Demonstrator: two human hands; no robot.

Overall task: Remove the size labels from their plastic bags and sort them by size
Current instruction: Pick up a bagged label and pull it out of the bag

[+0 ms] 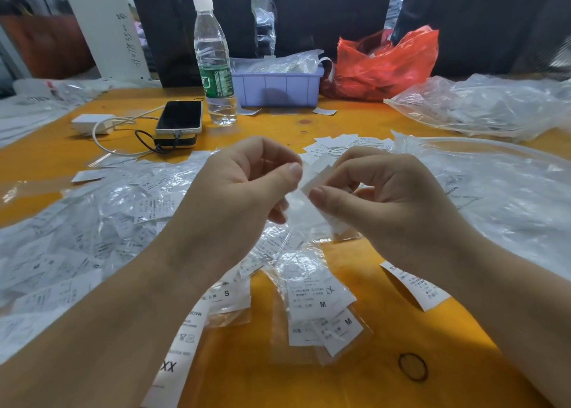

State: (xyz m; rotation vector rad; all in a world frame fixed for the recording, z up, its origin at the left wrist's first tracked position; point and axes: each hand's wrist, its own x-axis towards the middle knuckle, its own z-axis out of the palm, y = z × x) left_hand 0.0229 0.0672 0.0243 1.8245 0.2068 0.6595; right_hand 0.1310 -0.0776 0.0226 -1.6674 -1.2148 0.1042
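Hands meet above the middle of the orange table: the left hand and the right hand both pinch one small clear plastic bag holding white size labels, thumbs and curled fingers gripping it between them. Near the person lie loose white labels marked M, with a heap of bagged labels to the left. Far off stand a clear water bottle and a lilac plastic bin.

Lighting: bright, even, overhead; soft shadows. Glare on crumpled clear plastic bags over orange wooden bench. Wide-angle bending at edges. Dark background; slight blur on white label between fingers.
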